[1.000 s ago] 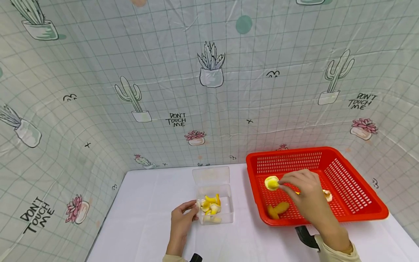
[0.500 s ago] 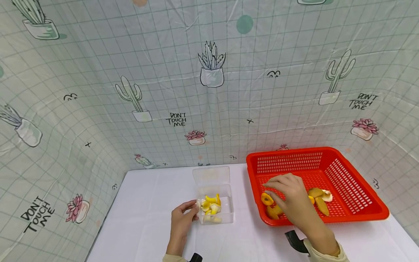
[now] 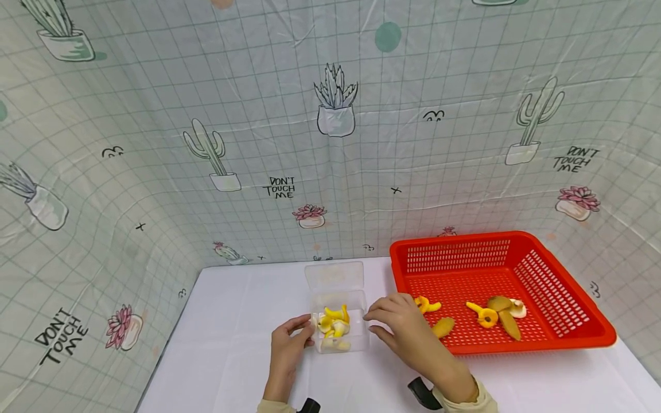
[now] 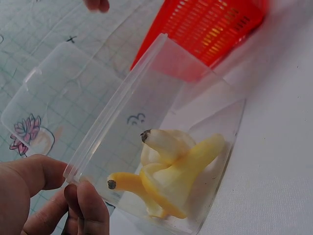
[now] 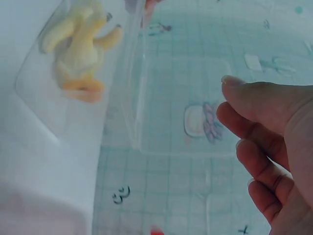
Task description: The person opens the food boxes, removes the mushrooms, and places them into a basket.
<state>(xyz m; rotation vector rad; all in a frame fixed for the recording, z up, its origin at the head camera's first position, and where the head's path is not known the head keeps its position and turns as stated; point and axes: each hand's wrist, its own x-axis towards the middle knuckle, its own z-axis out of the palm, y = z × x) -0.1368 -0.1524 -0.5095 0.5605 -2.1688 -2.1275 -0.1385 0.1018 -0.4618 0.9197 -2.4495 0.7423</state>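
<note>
Mushrooms (image 3: pixel 335 328) in box (image 3: pixel 360 343) (basket (image 3: pixel 537 345) too)

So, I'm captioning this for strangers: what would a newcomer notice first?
Probably the bright red basket at the right, holding yellow and brown mushroom-like pieces. Then the open clear box left of it, between the left hand and right hand. Behind hangs a cactus-print cloth.

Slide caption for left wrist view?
Left grip pinching an open clear plastic box, yellow mushrooms inside, red plastic basket beyond.
</note>
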